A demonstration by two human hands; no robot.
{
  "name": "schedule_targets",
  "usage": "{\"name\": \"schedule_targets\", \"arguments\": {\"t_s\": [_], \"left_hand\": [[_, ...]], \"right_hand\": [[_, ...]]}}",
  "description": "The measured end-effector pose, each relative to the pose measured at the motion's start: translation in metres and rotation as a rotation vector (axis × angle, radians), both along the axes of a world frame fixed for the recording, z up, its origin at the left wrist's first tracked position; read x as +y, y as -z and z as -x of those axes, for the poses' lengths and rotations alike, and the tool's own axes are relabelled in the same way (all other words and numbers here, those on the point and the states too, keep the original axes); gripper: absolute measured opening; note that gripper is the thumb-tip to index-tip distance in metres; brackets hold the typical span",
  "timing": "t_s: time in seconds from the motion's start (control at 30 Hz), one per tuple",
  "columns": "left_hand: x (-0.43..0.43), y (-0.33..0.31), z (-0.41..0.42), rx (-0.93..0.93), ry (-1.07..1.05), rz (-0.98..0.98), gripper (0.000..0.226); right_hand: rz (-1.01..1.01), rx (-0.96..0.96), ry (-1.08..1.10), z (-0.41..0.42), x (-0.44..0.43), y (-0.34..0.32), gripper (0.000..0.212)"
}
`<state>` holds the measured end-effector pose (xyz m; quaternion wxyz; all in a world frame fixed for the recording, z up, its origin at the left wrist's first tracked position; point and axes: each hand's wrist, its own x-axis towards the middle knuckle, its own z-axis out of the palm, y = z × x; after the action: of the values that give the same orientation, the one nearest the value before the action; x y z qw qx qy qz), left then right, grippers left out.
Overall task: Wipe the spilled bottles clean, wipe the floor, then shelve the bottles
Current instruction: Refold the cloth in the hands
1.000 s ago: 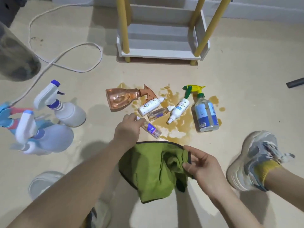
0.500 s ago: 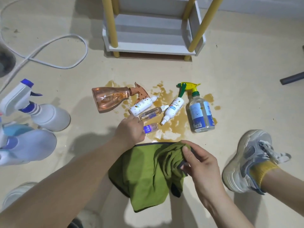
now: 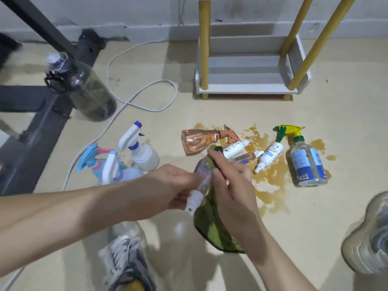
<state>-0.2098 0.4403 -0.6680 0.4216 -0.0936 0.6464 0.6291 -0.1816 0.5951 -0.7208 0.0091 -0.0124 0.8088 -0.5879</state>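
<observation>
Sneaker laces fill the bottom edge, where a grey sneaker (image 3: 128, 259) is planted on the beige floor (image 3: 315, 217); a second sneaker (image 3: 369, 234) blurs at the right edge. Above them, a person's left hand (image 3: 174, 185) grips a small clear spray bottle (image 3: 204, 177) near its cap end, fingers curled round it, white cap pointing down toward the camera. The right hand (image 3: 233, 185) holds a green cloth (image 3: 214, 227) against the bottle's side, fingers curled and pinching the fabric, which hangs below the wrist.

Just beyond the hands, a brown spill (image 3: 270, 181) spreads across the floor. Lying in or beside it, left to right: a pink spray bottle (image 3: 199, 141), a small white bottle (image 3: 234, 147), a slim clear bottle (image 3: 245, 158), a white bottle with a green trigger (image 3: 269, 154) and a large blue-labelled bottle (image 3: 306, 164) with a yellow-green trigger.

To the left, apart from the spill, a cluster of white and blue spray bottles (image 3: 142, 152) stands on the floor. Farther back, a white cable (image 3: 147, 95) loops past a dark jug (image 3: 88, 95) beside a black metal frame (image 3: 42, 114). A white shelf (image 3: 247, 90) with yellow posts stands near the wall.
</observation>
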Motion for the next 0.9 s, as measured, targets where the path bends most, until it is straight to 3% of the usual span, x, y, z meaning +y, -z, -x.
{"name": "schedule_targets", "arguments": {"t_s": [0.13, 0.27, 0.37, 0.47, 0.53, 0.63, 0.77, 0.9], "left_hand": [[-0.023, 0.012, -0.02, 0.046, -0.067, 0.05, 0.031], [-0.042, 0.046, -0.024, 0.086, -0.032, 0.2, 0.04], [-0.057, 0.076, -0.023, 0.205, 0.036, 0.438, 0.035], [-0.069, 0.103, -0.018, 0.345, 0.076, 0.604, 0.037], [-0.078, 0.12, -0.013, 0.388, 0.083, 0.703, 0.031], [-0.096, 0.145, -0.014, 0.437, 0.041, 0.743, 0.034], [-0.111, 0.167, -0.025, 0.439, 0.138, 0.794, 0.02], [-0.122, 0.17, -0.029, 0.439, 0.192, 0.827, 0.025]], "right_hand": [[0.082, -0.11, 0.062, 0.004, -0.026, 0.015, 0.039], [0.015, -0.118, -0.064, -0.029, -0.054, 0.025, 0.041], [0.026, -0.21, -0.116, -0.029, -0.066, 0.042, 0.036], [-0.061, -0.249, -0.213, -0.006, -0.068, 0.061, 0.042], [-0.225, -0.284, -0.363, 0.012, -0.071, 0.079, 0.055], [-0.446, -0.211, -0.597, 0.026, -0.079, 0.107, 0.066], [-0.618, -0.059, -0.627, 0.034, -0.09, 0.126, 0.058], [-0.725, 0.141, -0.742, 0.035, -0.105, 0.138, 0.051]]}}
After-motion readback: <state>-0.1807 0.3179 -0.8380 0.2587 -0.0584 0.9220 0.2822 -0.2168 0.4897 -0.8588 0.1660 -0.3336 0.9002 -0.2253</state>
